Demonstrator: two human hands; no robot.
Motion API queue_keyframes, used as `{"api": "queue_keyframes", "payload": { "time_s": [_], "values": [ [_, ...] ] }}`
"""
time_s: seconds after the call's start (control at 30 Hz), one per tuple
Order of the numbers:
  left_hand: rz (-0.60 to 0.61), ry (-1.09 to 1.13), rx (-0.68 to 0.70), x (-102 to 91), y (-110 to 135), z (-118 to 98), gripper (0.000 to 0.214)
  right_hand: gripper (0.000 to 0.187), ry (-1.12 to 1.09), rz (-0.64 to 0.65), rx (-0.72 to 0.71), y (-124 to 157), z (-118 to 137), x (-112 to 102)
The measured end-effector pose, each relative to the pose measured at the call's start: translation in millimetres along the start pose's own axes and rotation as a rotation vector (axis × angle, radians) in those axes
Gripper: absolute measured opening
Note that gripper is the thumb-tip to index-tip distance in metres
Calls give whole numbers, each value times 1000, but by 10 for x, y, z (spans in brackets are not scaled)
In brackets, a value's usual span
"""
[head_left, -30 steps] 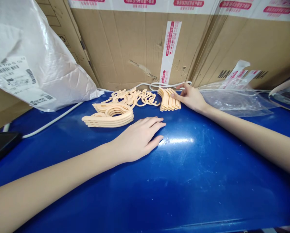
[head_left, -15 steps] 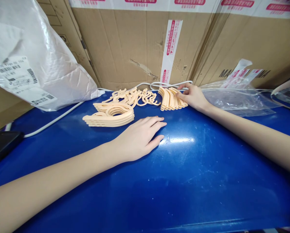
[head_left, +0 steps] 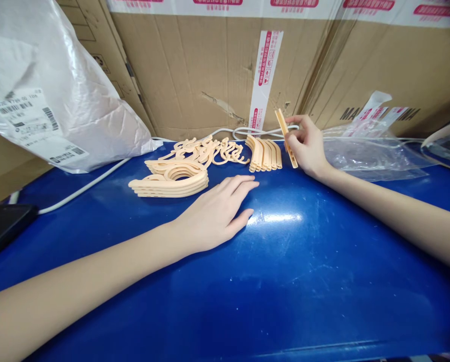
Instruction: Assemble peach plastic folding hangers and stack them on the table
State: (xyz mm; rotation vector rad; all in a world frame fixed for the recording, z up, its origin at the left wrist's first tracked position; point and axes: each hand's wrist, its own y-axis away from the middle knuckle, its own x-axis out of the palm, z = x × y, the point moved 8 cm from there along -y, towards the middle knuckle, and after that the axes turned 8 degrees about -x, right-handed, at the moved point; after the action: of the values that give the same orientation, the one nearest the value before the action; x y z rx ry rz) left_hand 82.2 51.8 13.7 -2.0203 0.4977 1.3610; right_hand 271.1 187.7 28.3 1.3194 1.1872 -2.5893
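Observation:
My right hand (head_left: 306,146) pinches a beige plastic hanger arm (head_left: 286,138), tilted and raised off the blue table. Just left of it, a row of curved hanger arms (head_left: 264,153) lies side by side. My left hand (head_left: 220,213) rests palm down on the table, fingers spread and holding nothing. Beyond its fingers lies a stack of beige folding-hanger pieces (head_left: 168,186). Behind that stack is a loose pile of beige hanger hooks (head_left: 225,152), partly overlapping one another.
Cardboard boxes (head_left: 194,70) stand along the back of the blue table (head_left: 285,291). A white parcel bag (head_left: 77,100) leans at the left, above a dark phone-like object (head_left: 6,229). Clear plastic bags (head_left: 368,156) and a white cable (head_left: 85,186) lie on the table.
My right hand has lifted one hanger arm from the right end of the row and moved slightly right with it. My left hand has barely moved.

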Motion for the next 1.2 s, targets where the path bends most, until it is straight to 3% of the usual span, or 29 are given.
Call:
{"api": "queue_keyframes", "payload": {
  "time_s": [0.1, 0.2, 0.3, 0.47, 0.67, 0.83, 1.0, 1.2],
  "values": [
    [-125, -19, 30, -127, 20, -56, 48, 44, 71, -64, -75, 57, 287, -72],
    [-230, -47, 30, -222, 35, -77, 50, 51, 86, 96, -321, 128, 739, 85],
    [-263, -90, 4, -234, 35, -52, 50, 46, 108, 228, -446, 203, 1020, 239],
    [-241, -197, -39, -186, 28, 5, 39, 28, 247, 364, -573, 280, 1202, 389],
    [-230, -467, -64, -147, 39, -28, 25, 30, 324, 490, -716, 351, 1305, 475],
    [-205, -598, -75, -121, 28, -56, 25, 30, 344, 473, -777, 367, 1335, 469],
    [-183, -583, -71, -119, 11, -48, 25, 48, 356, 391, -890, 407, 1428, 410],
    [-141, -557, -76, -86, -6, -32, 23, 48, 444, 257, -934, 417, 1484, 327]
  ]
}}
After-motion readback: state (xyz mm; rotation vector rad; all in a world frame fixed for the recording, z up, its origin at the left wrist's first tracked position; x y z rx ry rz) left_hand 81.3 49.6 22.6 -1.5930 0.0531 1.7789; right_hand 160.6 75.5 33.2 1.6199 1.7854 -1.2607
